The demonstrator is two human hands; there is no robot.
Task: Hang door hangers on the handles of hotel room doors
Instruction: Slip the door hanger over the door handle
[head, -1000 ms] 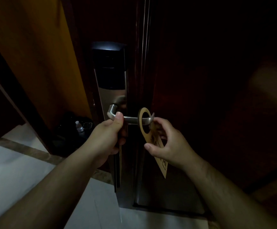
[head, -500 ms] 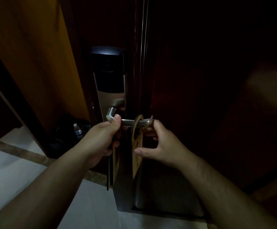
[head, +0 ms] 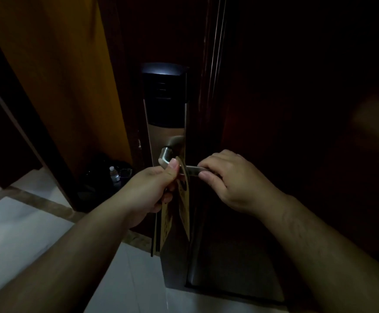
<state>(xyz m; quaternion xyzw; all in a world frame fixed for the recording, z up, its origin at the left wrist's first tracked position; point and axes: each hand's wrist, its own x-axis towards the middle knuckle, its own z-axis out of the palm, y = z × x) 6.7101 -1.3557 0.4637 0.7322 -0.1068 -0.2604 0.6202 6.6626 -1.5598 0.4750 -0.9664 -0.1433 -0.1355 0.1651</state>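
A silver lever door handle (head: 166, 157) sticks out of the lock plate on a dark wooden door (head: 274, 109). A tan door hanger (head: 184, 206) hangs from the lever by its loop, close to my left thumb. My left hand (head: 147, 190) grips a bunch of spare hangers (head: 166, 224) that dangle below it, and its thumb presses at the hung hanger's loop. My right hand (head: 229, 177) has its fingers curled round the lever's free end, hiding the tip.
A black electronic lock reader (head: 164, 98) sits above the handle. A black bag (head: 98, 177) with a water bottle (head: 114, 173) lies on the floor at the left by the orange wall (head: 59, 86). White floor tiles (head: 25, 222) lie below.
The hanger has slid left along the lever toward my left thumb. My right hand has let go of the hanger and now grips the lever's end. The view moved closer.
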